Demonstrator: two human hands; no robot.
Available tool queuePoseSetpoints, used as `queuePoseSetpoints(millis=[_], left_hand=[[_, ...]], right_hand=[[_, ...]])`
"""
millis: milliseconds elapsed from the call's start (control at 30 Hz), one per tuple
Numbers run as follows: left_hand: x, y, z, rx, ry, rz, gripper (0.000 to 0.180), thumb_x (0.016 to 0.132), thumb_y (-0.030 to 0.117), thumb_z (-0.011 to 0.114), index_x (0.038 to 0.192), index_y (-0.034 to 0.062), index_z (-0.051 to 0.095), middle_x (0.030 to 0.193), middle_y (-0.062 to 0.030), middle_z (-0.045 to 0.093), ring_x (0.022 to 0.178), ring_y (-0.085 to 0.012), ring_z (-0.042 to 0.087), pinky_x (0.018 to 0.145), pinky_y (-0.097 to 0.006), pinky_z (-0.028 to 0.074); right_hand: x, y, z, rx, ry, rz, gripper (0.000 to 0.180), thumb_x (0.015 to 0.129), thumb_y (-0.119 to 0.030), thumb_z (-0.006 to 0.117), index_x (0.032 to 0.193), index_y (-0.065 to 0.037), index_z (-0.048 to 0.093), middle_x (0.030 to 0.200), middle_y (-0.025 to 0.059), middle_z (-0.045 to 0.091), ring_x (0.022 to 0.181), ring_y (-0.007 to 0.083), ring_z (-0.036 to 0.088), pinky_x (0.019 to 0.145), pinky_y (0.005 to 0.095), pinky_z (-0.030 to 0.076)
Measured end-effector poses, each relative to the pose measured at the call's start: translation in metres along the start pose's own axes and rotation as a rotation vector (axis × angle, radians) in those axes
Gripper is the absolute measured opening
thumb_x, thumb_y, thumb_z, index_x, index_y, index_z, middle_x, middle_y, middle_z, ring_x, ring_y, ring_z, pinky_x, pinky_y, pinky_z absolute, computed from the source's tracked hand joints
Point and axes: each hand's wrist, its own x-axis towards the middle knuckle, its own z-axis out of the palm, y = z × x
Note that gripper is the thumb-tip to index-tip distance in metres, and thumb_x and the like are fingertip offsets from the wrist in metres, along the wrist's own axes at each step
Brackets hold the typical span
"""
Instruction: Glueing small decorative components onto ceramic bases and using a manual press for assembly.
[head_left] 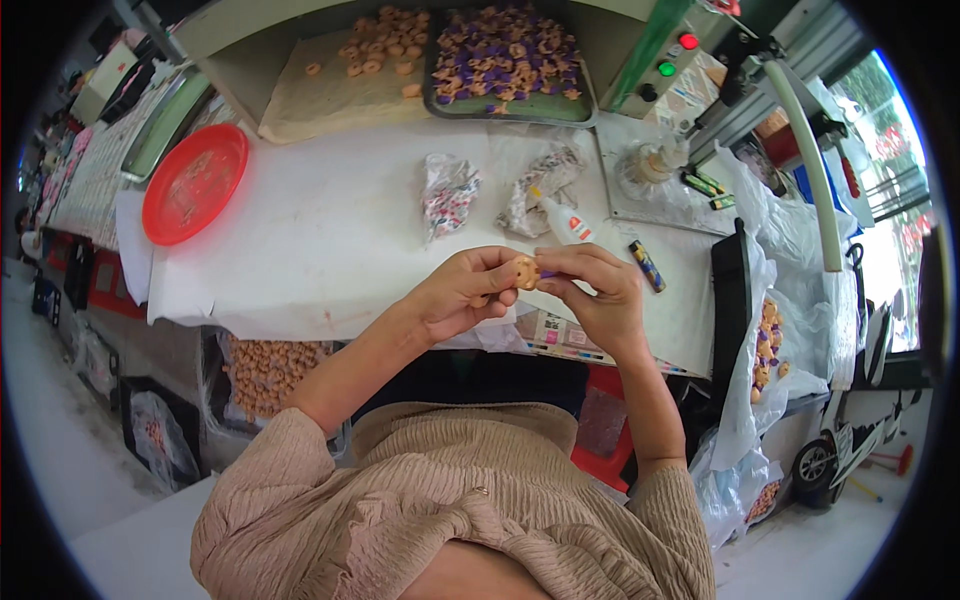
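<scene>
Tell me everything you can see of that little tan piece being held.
The tan piece is small and rounded, with darker spots, and looks like plastic or rubber. The left hand pinches it between thumb and fingers, over the white tabletop. A purple part shows at its right, by the fingertips of the right hand; any join is too small to tell.

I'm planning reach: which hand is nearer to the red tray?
Left. The left hand is to the right of the red tray, nearer the body; the right hand is farther right.
</scene>
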Motion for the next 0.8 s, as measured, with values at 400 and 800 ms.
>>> queuePoseSetpoints(millis=[400,800], left_hand=[[0.007,0.021,0.017,-0.129,-0.005,0.030,0.025,0.096,0.018,0.055,0.117,0.0052,0.054,0.104,-0.0076,0.061,0.066,-0.0027,0.054,0.052,-0.014,0.054],[-0.013,0.035,0.004,-0.157,0.026,0.041,0.023,0.096,0.016,0.054,0.118,0.0073,0.053,0.108,-0.0103,0.063,0.077,-0.0079,0.063,0.056,-0.017,0.056]], right_hand=[[0.127,-0.036,-0.243,-1.066,0.906,-0.797,0.022,0.089,-0.003,0.062,0.108,-0.008,0.070,0.104,0.0057,0.070,0.096,0.0141,0.061,0.087,0.0266,0.045],[0.140,-0.004,-0.213,-0.733,1.020,-0.113,0.027,0.087,-0.030,0.065,0.100,-0.007,0.072,0.084,0.0087,0.071,0.071,0.0154,0.063,0.070,0.0307,0.049]])
